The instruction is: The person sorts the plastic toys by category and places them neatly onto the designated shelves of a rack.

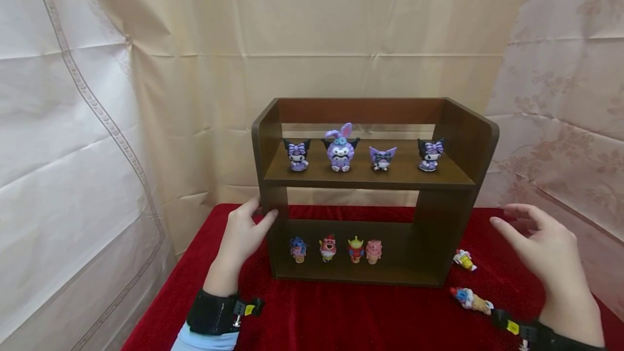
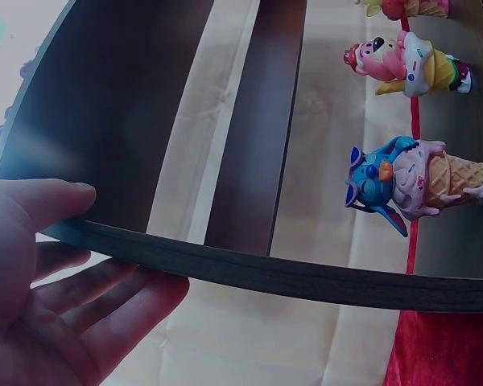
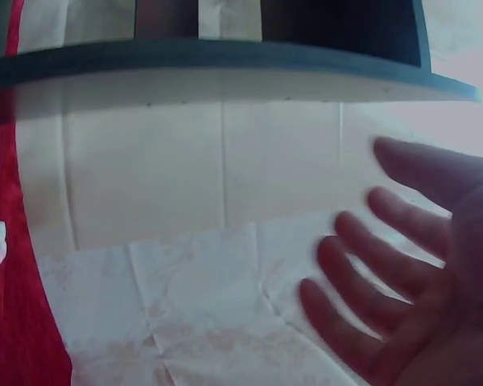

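Observation:
A dark brown two-tier shelf [image 1: 369, 183] stands on the red cloth. At its left side panel, my left hand [image 1: 242, 236] holds the edge, the thumb on the inner face and the fingers outside, as the left wrist view shows. My right hand [image 1: 551, 248] hovers apart from the right panel, fingers spread and holding nothing. The upper board carries several purple-and-black figurines, among them one with rabbit ears [image 1: 340, 153]. On the lower board are a blue ice-cream-cone figurine [image 2: 378, 181], a red-hatted pink one [image 2: 414, 66], a green-headed one [image 1: 356, 250] and a pink one [image 1: 374, 252].
Right of the shelf, two more figurines lie on the red cloth [image 1: 361, 318]: a white-and-yellow one [image 1: 465, 260] and a blue-and-white cone one [image 1: 472, 300] near my right wrist. Beige curtains [image 1: 341, 26] hang behind, with pale sheets at both sides.

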A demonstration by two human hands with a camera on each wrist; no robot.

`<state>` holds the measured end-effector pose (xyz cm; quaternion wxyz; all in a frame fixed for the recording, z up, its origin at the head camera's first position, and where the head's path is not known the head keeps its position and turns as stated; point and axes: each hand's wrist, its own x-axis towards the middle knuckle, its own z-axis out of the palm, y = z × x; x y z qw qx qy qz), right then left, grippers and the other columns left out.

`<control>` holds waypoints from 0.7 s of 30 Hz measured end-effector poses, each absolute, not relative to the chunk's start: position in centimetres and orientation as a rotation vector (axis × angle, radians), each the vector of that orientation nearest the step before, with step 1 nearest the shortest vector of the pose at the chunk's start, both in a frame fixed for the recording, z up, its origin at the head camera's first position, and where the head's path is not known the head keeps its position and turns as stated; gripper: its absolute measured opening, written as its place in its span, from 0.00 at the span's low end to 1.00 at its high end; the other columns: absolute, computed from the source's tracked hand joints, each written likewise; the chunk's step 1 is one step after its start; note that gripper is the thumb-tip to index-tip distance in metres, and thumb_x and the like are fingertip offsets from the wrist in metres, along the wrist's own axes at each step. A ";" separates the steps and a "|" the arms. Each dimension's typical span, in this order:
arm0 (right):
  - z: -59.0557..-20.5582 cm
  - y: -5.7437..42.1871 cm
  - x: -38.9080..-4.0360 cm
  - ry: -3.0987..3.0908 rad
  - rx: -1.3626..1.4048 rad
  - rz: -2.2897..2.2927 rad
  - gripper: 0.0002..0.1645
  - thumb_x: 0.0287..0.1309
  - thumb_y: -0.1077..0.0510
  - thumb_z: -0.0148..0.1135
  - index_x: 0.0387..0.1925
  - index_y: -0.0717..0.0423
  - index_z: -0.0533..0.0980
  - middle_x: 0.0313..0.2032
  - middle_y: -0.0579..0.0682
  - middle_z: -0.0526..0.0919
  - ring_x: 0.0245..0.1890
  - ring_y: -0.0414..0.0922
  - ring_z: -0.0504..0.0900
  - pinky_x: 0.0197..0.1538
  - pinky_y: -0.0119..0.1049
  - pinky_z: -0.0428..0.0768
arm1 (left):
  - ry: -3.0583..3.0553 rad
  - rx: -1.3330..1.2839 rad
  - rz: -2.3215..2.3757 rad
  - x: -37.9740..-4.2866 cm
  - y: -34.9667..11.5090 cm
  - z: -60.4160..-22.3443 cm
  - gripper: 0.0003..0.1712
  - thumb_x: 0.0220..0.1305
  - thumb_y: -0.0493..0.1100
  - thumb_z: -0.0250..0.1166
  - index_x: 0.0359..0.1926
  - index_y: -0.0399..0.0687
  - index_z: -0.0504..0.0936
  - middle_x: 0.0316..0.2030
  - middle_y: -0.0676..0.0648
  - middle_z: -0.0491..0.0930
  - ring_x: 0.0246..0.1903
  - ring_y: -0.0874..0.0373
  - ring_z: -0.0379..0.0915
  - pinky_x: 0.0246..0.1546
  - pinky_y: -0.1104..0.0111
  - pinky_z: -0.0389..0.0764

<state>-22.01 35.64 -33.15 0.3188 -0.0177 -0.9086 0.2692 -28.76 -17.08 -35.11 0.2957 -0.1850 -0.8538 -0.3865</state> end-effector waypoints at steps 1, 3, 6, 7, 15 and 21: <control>-33.3 35.9 -22.1 -2.467 -0.018 0.696 0.31 0.58 0.43 0.65 0.54 0.61 0.72 0.46 0.65 0.79 0.42 0.55 0.78 0.36 0.46 0.78 | -2.270 -0.493 -1.027 -28.8 -17.1 -35.1 0.19 0.60 0.45 0.68 0.53 0.53 0.79 0.45 0.51 0.83 0.45 0.56 0.77 0.39 0.56 0.83; -33.8 36.3 -22.3 -2.615 0.034 0.681 0.36 0.58 0.40 0.63 0.57 0.62 0.69 0.48 0.69 0.77 0.43 0.63 0.76 0.35 0.59 0.77 | -2.269 -0.494 -1.025 -28.8 -17.1 -35.1 0.19 0.60 0.45 0.68 0.53 0.53 0.79 0.45 0.51 0.83 0.45 0.57 0.77 0.39 0.56 0.83; -34.4 36.8 -22.8 -2.796 0.105 0.674 0.43 0.55 0.37 0.65 0.59 0.65 0.66 0.49 0.72 0.74 0.44 0.66 0.75 0.36 0.62 0.79 | -2.269 -0.493 -1.024 -28.8 -17.1 -35.1 0.19 0.61 0.45 0.67 0.53 0.53 0.79 0.45 0.51 0.83 0.45 0.57 0.77 0.39 0.57 0.83; -34.6 37.0 -22.9 -2.844 0.118 0.681 0.45 0.53 0.37 0.66 0.59 0.65 0.65 0.50 0.73 0.74 0.44 0.66 0.75 0.37 0.61 0.80 | -2.270 -0.491 -1.022 -28.8 -17.1 -35.1 0.18 0.60 0.45 0.67 0.52 0.53 0.79 0.45 0.51 0.83 0.45 0.57 0.77 0.39 0.57 0.83; -36.2 37.6 -23.8 -3.032 0.166 0.736 0.50 0.42 0.39 0.73 0.58 0.69 0.66 0.50 0.75 0.73 0.45 0.66 0.74 0.38 0.59 0.80 | -2.267 -0.490 -1.019 -28.9 -17.1 -35.1 0.18 0.60 0.44 0.67 0.52 0.52 0.79 0.44 0.51 0.83 0.44 0.58 0.77 0.38 0.58 0.84; -37.3 38.1 -24.5 -3.138 0.176 0.888 0.50 0.40 0.41 0.75 0.57 0.69 0.67 0.49 0.71 0.74 0.47 0.65 0.73 0.39 0.57 0.81 | -2.257 -0.497 -1.025 -29.1 -17.1 -35.3 0.18 0.60 0.44 0.67 0.52 0.52 0.79 0.44 0.51 0.83 0.44 0.59 0.76 0.39 0.58 0.83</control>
